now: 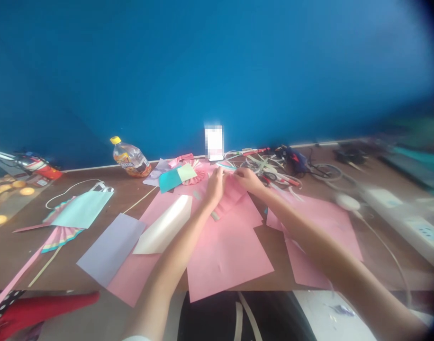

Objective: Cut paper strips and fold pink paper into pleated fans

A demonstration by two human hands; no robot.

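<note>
Over the middle of the desk, my left hand (215,185) is closed on the upper left edge of a pink folded paper (232,195). My right hand (248,180) pinches the same paper near its upper right edge, fingers bent inward. Creases run across the paper, and its far edge is partly hidden by the fingers. Beneath it lie flat pink sheets (227,255). Just left of my hands are a pink pleated fan (199,171) and a teal paper piece (170,181) with a pale green end.
A tilted plastic bottle (131,158) and a light blue paper bag (84,210) on pleated paper are at left. Lilac (112,246) and cream paper (165,227) lie nearer. Paper strips (270,166) tangle behind my right hand; a white power strip (409,218) stands right.
</note>
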